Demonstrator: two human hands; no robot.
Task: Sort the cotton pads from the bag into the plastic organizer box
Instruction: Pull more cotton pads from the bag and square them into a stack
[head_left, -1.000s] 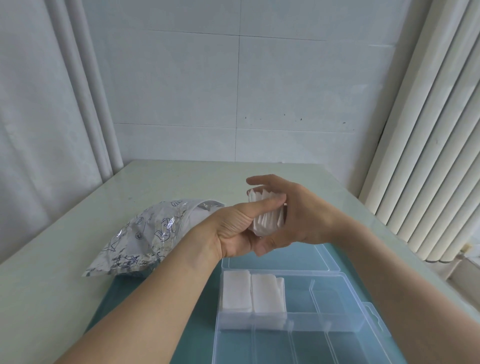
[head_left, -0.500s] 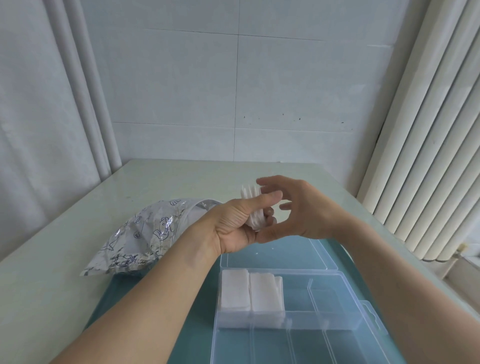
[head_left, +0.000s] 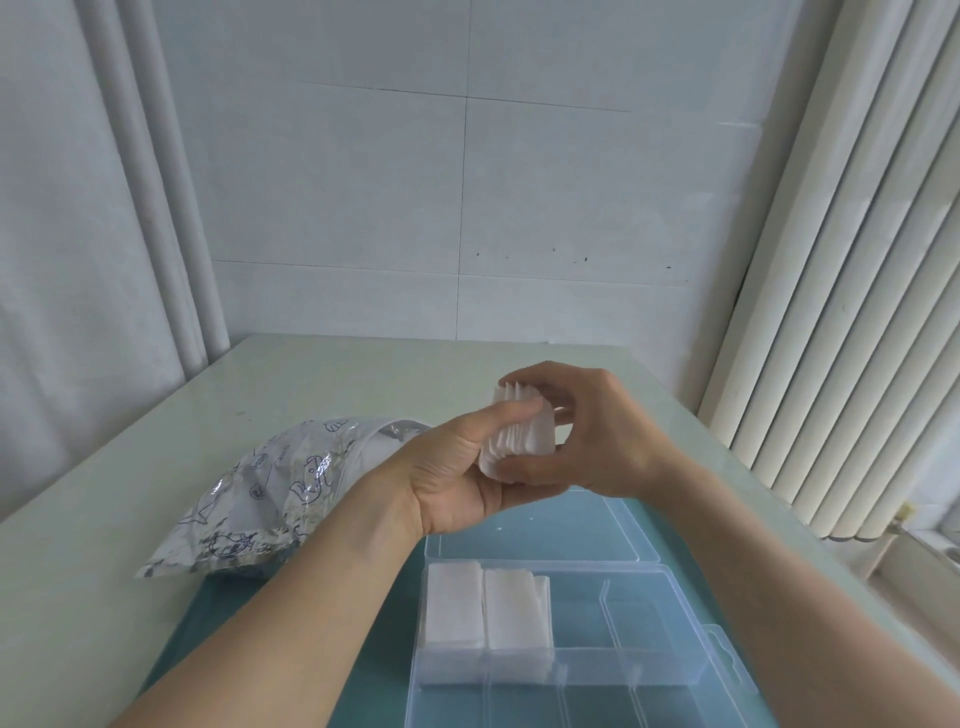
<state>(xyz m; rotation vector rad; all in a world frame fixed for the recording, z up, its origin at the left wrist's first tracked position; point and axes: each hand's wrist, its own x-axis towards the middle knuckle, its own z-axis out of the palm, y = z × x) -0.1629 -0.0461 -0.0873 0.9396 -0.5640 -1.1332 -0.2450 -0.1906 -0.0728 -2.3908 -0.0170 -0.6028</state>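
Sitting nearest, clear plastic organizer box (head_left: 670, 675) w/ lid open, on a teal mat (head_left: 270, 639). Two stacks of cotton pads (head_left: 483, 613) lie side by side in its far-left compartment; compartments to the right hold nothing visible. Above the box's far edge, both hands grasp one upright bundle of pads (head_left: 519, 431), edges fanned: left hand (head_left: 457, 478) cups it from below-left w/ thumb across the front, right hand (head_left: 597, 436) curls over top & right side, thumb underneath. Behind the left forearm, the silver printed bag (head_left: 260, 493) lies on its side on the pale table (head_left: 311, 374), mouth toward the hands. Tiled wall (head_left: 467, 182) beyond.
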